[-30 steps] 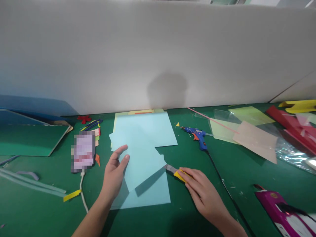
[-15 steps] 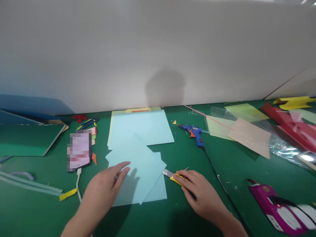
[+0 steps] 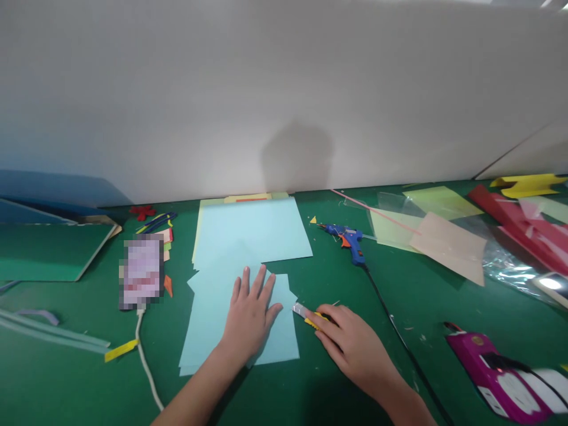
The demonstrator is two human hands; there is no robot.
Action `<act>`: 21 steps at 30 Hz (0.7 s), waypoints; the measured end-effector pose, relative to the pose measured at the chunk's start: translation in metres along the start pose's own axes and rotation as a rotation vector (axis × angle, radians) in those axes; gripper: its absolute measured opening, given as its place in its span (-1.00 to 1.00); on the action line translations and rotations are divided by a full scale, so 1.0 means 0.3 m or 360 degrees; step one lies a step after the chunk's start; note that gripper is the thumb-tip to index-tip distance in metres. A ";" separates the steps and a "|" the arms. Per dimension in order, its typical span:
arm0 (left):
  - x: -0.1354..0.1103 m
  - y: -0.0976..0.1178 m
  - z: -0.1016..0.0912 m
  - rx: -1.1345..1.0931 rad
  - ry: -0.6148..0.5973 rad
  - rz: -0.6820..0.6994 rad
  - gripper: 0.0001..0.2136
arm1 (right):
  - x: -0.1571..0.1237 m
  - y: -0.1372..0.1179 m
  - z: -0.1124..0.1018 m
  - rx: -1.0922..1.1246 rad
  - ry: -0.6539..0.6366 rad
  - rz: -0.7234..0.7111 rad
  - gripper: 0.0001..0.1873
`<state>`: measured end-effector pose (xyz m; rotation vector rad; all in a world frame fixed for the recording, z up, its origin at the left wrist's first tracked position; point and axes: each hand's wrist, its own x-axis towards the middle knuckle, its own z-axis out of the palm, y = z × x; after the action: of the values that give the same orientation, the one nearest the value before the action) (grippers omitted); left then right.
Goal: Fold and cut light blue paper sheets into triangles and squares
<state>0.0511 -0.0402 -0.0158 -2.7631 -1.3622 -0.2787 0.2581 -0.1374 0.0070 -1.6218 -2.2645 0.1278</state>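
Observation:
My left hand (image 3: 251,310) lies flat with fingers spread on a pile of light blue paper sheets (image 3: 202,322). These sheets overlap at different angles, and a corner pokes out on the right. To the right of the pile my right hand (image 3: 355,343) is closed around a yellow box cutter (image 3: 316,320). Its metal blade points left and its tip is at the right corner of the paper. Behind the pile lies another light blue sheet (image 3: 257,231) with yellowish paper under it.
A blue glue gun (image 3: 348,236) with a black cord rests right of centre. Coloured papers (image 3: 450,245) and clear film lie farther right, with a magenta device (image 3: 492,370) nearer. On the left are a phone (image 3: 142,272) on a white cable and a green board (image 3: 48,251).
My left hand has come down from hovering and moved right, its fingers spreading flat on the blue paper. My right hand, holding the box cutter, has barely moved.

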 end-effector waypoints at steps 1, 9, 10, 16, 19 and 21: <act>-0.001 -0.002 0.002 0.0007 0.0001 0.0007 -0.52 | 0.000 0.000 0.000 -0.0009 -0.0001 0.0002 -0.62; -0.002 0.000 0.010 0.0049 0.0036 0.0028 -0.51 | -0.005 0.004 -0.001 -0.0055 0.0039 0.0009 -0.62; -0.002 0.000 0.011 0.0048 0.0048 0.0029 -0.51 | -0.005 0.004 -0.001 -0.0058 0.0045 0.0013 -0.62; -0.005 0.003 0.019 0.0063 0.0069 0.0014 -0.51 | -0.007 0.005 0.004 -0.0070 0.0081 0.0077 -0.62; -0.006 0.003 0.020 0.0058 0.0059 0.0009 -0.51 | -0.010 0.007 0.004 -0.0072 0.0092 0.0079 -0.61; -0.006 0.002 0.020 0.0055 0.0054 0.0012 -0.51 | -0.011 0.010 0.001 -0.0057 0.0081 0.0077 -0.61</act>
<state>0.0513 -0.0411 -0.0220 -2.7222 -1.3358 -0.2971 0.2617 -0.1393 0.0052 -1.6795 -2.2021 0.0575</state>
